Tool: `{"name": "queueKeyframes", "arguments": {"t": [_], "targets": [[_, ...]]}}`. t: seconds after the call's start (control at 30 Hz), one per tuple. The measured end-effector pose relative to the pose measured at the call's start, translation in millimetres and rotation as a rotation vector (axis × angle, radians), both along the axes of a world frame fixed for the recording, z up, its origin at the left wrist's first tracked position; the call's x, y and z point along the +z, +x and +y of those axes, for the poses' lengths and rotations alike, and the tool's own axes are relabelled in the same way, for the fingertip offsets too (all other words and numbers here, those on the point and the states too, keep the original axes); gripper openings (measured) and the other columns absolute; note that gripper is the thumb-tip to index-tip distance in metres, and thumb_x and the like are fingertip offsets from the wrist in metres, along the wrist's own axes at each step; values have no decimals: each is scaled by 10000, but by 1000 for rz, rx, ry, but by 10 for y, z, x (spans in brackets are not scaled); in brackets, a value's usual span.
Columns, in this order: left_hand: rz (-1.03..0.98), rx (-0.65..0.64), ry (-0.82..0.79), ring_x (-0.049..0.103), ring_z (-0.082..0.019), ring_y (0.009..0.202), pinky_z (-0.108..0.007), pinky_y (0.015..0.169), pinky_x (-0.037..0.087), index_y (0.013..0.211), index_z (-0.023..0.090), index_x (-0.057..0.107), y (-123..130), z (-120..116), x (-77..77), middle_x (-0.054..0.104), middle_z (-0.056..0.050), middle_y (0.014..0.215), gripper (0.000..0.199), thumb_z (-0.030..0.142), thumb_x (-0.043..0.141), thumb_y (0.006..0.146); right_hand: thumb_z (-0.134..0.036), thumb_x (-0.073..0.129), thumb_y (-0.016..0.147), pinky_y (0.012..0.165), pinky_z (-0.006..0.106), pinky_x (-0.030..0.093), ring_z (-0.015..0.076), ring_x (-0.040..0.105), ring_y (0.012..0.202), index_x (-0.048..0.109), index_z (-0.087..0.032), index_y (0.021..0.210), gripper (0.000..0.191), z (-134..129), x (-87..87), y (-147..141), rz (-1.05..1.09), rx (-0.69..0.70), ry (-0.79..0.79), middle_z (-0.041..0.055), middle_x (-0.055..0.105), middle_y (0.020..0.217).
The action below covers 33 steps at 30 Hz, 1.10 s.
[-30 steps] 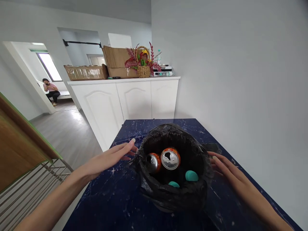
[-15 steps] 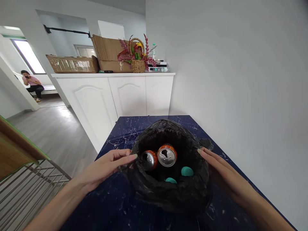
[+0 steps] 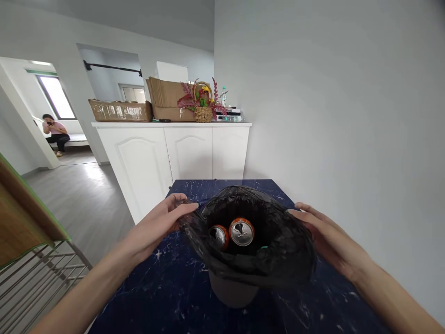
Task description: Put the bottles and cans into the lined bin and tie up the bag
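A black plastic garbage bag (image 3: 292,253) lines a dark bin (image 3: 232,293) on the blue marbled tabletop, its mouth spread wide. My left hand (image 3: 165,220) pinches the bag's left edge between thumb and fingers, lifted off the rim. On the other side, my right hand (image 3: 323,229) grips the right edge, its thumb over the top. Inside lie two opened drink cans with orange sides, one can (image 3: 242,232) near the middle and another can (image 3: 219,237) to its left. A sliver of a teal object (image 3: 264,247) peeks out, mostly hidden by the bag.
Beyond the table (image 3: 187,187) stands a white cabinet (image 3: 139,160) bearing cardboard boxes (image 3: 120,110), a flower basket (image 3: 203,114) and bottles. A wall borders the right. At left is a metal rack (image 3: 45,273); a person (image 3: 56,132) sits in the far room.
Both hands have raised the bag's edges and drawn them outward, exposing the lower part of the bin. The teal pieces are now mostly covered. The view has tilted upward.
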<state>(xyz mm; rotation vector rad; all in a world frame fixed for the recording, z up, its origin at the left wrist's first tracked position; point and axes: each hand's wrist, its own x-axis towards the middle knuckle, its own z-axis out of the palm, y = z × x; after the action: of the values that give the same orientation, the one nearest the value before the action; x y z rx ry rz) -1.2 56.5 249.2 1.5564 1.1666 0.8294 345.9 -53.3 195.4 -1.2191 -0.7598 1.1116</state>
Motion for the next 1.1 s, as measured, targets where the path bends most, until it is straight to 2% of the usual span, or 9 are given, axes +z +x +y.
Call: {"name": "queueKeyframes", "arguments": {"t": [0.07,0.13,0.2,0.27,0.4,0.57,0.7,0.87,1.1], "targets": [[42,1,3,664,-260,844,-321,654,501,1093,242,707,-6,61,43,709,-79,935,485,582,855,781,-538,943,745,505,251,402,120,455,548,687,-271,995,446,-1,-21,45,17,116,-90,-43,614,746],[87,-121,-69,640,-238,718,-322,586,478,926,224,741,-18,121,101,699,-78,836,430,599,862,756,-570,914,783,440,225,276,78,321,494,699,-233,910,419,-20,-12,82,-17,234,-131,-64,525,659],[125,-265,-130,546,-183,580,-311,528,424,784,221,722,-17,153,165,633,-40,715,370,549,885,734,-546,936,761,425,218,210,69,272,490,691,-224,896,427,-48,48,96,-68,256,-129,-83,464,607],[148,-310,-97,461,-143,541,-283,504,355,787,230,707,13,136,220,558,11,667,305,435,917,703,-461,980,710,431,211,222,72,278,487,670,-238,935,444,-66,150,92,-124,210,-90,-109,421,559],[89,-222,45,449,-132,578,-250,505,264,840,239,655,156,-5,269,518,38,682,287,334,886,699,-320,997,645,451,201,303,76,370,503,565,-261,879,495,-23,372,92,-174,70,137,-110,498,604],[-265,3,137,524,-128,622,-249,542,358,880,225,600,306,-92,286,593,22,739,299,277,844,714,-236,1013,547,492,196,400,91,504,599,565,-258,826,528,100,552,175,-87,-77,367,-84,575,719],[-495,101,193,508,-102,587,-239,511,340,842,219,578,318,5,409,577,46,703,316,186,824,648,-246,1023,532,498,195,423,107,528,629,576,-265,835,540,149,652,306,-55,-142,391,-81,549,680],[-481,93,268,459,-85,534,-231,465,271,868,219,599,310,161,632,600,49,663,316,155,798,630,-188,1000,536,413,200,344,90,420,568,629,-267,849,491,112,789,439,-72,-190,418,-74,529,673],[-551,68,206,466,-83,527,-211,462,325,901,216,596,522,220,646,560,60,652,310,133,782,667,-166,1013,581,458,145,455,86,529,637,670,-244,906,479,101,818,337,-16,-173,365,-50,633,758]]}}
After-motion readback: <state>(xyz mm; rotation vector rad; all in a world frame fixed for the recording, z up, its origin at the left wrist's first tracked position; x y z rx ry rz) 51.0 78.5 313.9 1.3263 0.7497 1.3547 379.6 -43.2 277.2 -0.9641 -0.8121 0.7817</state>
